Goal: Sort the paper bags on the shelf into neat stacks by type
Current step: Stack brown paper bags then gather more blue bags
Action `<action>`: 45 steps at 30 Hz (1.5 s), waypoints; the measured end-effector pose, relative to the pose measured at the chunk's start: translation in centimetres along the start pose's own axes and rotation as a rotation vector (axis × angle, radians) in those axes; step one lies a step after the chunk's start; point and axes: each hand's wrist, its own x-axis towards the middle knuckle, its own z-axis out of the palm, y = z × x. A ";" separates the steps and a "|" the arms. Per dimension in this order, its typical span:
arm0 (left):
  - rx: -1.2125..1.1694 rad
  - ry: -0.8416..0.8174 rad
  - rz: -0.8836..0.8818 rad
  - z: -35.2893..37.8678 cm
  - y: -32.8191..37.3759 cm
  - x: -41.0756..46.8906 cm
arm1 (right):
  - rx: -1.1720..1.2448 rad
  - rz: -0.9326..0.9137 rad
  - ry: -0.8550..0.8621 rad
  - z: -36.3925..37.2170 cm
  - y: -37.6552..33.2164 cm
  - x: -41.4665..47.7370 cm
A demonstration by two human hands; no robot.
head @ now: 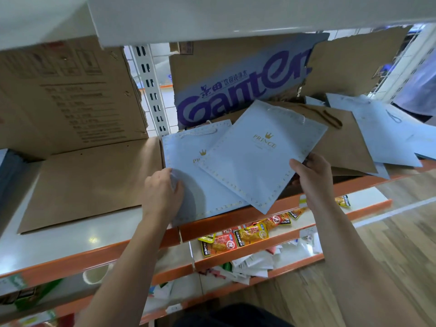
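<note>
Right hand (311, 175), its grip closed on the near right edge of a pale blue PRINCE bag (259, 161), holds it skewed, long axis running near-left to far-right, handle end far, near corner overhanging the orange shelf edge (224, 223). Left hand (162, 190) rests on a second blue bag (188, 161) lying squarer beneath; whether it pinches cannot be told. A flat brown bag (89, 185) lies left, a loose bag pile (368, 138) right.
</note>
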 end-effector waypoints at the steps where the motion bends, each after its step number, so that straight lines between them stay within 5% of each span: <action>1: -0.005 -0.017 -0.030 -0.1 0.2 0.2 | -0.024 -0.001 -0.005 -0.1 0.1 0.2; 7: -0.166 -0.157 -0.331 -0.5 0.5 1.8 | -0.112 -0.046 -0.002 -0.1 0.0 0.8; 16: -0.448 -0.142 -0.452 -0.5 0.8 1.5 | 0.097 -0.024 -0.037 -0.6 0.1 2.3; 24: -0.373 0.101 -0.470 -2.0 2.9 0.4 | 0.220 -0.012 -0.190 0.1 0.0 3.7; 33: -0.298 0.439 -0.580 -8.9 -1.5 -5.6 | 0.031 -0.106 -0.353 7.0 -2.3 1.9; 39: -0.253 0.520 -0.619 -14.1 -7.5 -11.0 | 0.006 -0.074 -0.517 13.6 -3.9 -3.4; 45: -0.251 0.517 -0.652 -18.8 -15.1 -15.3 | -0.005 -0.095 -0.430 19.0 -4.9 -9.9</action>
